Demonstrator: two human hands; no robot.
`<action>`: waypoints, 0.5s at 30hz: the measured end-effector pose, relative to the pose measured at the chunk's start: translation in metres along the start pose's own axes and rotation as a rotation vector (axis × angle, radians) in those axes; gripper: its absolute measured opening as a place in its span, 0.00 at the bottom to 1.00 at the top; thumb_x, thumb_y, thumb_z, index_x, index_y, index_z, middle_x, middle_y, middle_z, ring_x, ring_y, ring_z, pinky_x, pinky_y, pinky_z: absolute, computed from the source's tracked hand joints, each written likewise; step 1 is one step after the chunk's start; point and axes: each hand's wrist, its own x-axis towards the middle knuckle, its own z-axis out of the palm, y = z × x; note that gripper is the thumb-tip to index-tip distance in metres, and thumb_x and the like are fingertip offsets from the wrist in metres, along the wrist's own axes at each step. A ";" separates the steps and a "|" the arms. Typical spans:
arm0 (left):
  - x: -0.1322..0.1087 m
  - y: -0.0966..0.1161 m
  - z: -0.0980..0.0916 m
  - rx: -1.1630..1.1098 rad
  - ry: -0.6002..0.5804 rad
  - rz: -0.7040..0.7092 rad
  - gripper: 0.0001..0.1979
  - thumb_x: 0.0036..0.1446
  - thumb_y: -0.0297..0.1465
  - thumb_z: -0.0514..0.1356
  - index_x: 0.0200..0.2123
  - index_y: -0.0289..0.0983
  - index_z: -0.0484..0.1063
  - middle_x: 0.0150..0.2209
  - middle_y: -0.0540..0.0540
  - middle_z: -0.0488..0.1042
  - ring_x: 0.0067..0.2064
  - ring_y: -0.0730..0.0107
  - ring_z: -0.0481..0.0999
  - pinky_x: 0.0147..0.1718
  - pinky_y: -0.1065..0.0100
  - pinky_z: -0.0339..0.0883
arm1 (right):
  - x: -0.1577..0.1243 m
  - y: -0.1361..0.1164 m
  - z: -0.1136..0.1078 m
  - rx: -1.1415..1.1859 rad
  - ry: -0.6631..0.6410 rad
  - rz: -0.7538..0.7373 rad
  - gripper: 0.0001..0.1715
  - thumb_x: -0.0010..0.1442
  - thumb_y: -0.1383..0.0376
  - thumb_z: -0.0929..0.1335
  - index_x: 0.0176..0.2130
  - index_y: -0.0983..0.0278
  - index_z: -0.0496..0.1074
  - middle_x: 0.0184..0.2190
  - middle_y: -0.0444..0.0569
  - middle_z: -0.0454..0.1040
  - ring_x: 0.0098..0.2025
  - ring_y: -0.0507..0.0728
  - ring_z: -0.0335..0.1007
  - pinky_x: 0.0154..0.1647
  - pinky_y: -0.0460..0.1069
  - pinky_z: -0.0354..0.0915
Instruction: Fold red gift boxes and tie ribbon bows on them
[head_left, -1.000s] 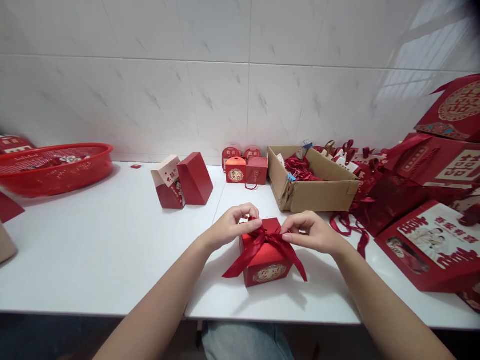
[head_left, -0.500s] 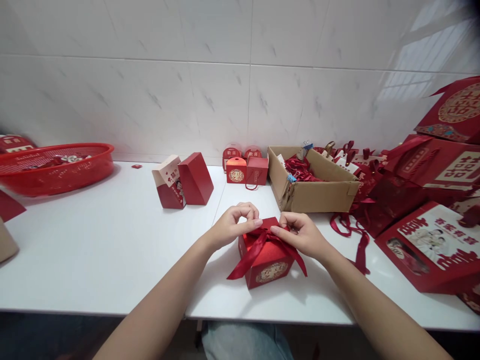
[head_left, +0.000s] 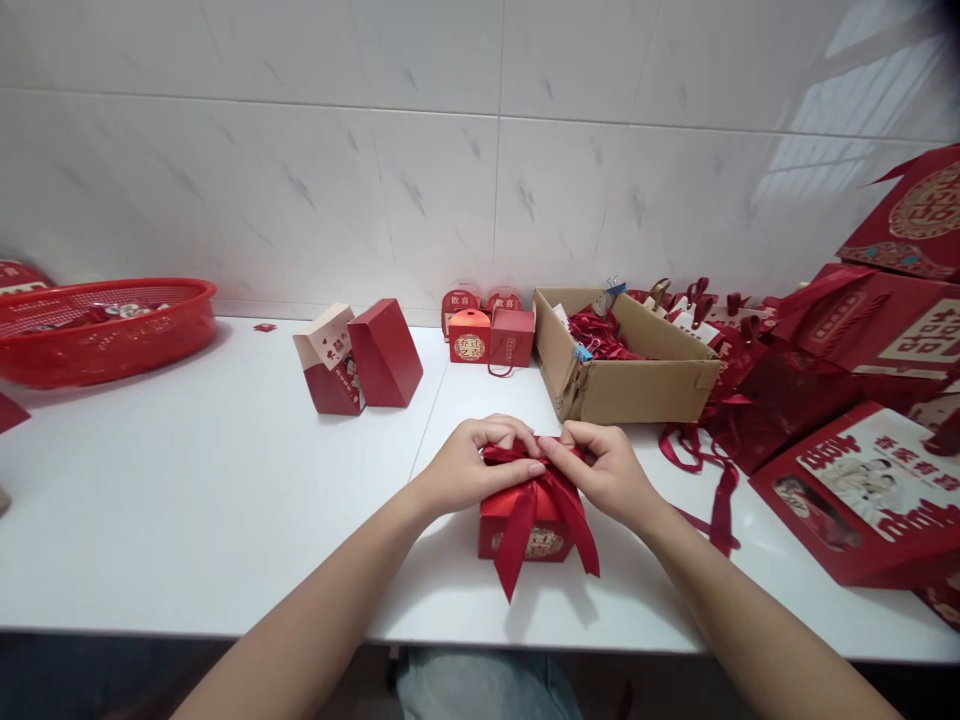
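A small red gift box (head_left: 491, 530) with a gold emblem on its front stands near the table's front edge. A dark red ribbon (head_left: 516, 540) is tied on top, its two tails hanging down over the front. My left hand (head_left: 480, 465) pinches the ribbon at the left of the knot, fingers curled over the box top. From the right, my right hand (head_left: 611, 470) pinches the ribbon beside the knot. The fingertips of both hands nearly meet and partly hide the bow.
A cardboard box (head_left: 645, 390) of red ribbons stands behind at the right, beside stacked red gift boxes (head_left: 862, 500). Small boxes (head_left: 512, 338) sit by the wall. Two slanted boxes (head_left: 386, 355) stand left of centre, and a red basket (head_left: 112, 350) at far left.
The gift box has turned to face me more squarely. My left hand has moved right, closer to my right hand, and the ribbon tails now hang lower down the front.
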 end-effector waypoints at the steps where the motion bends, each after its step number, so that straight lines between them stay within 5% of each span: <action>1: 0.000 0.000 0.000 -0.021 -0.006 -0.003 0.22 0.52 0.32 0.62 0.18 0.38 0.48 0.36 0.45 0.74 0.40 0.67 0.73 0.41 0.65 0.65 | 0.000 0.001 0.000 -0.015 0.003 -0.002 0.24 0.60 0.57 0.63 0.19 0.63 0.52 0.17 0.39 0.48 0.21 0.47 0.44 0.22 0.45 0.45; 15: 0.001 -0.009 0.007 -0.183 0.147 -0.039 0.28 0.51 0.30 0.63 0.16 0.38 0.42 0.20 0.50 0.62 0.39 0.65 0.73 0.35 0.66 0.64 | 0.003 0.002 -0.001 -0.110 0.032 -0.062 0.25 0.59 0.58 0.63 0.18 0.63 0.50 0.16 0.39 0.47 0.20 0.47 0.43 0.21 0.45 0.45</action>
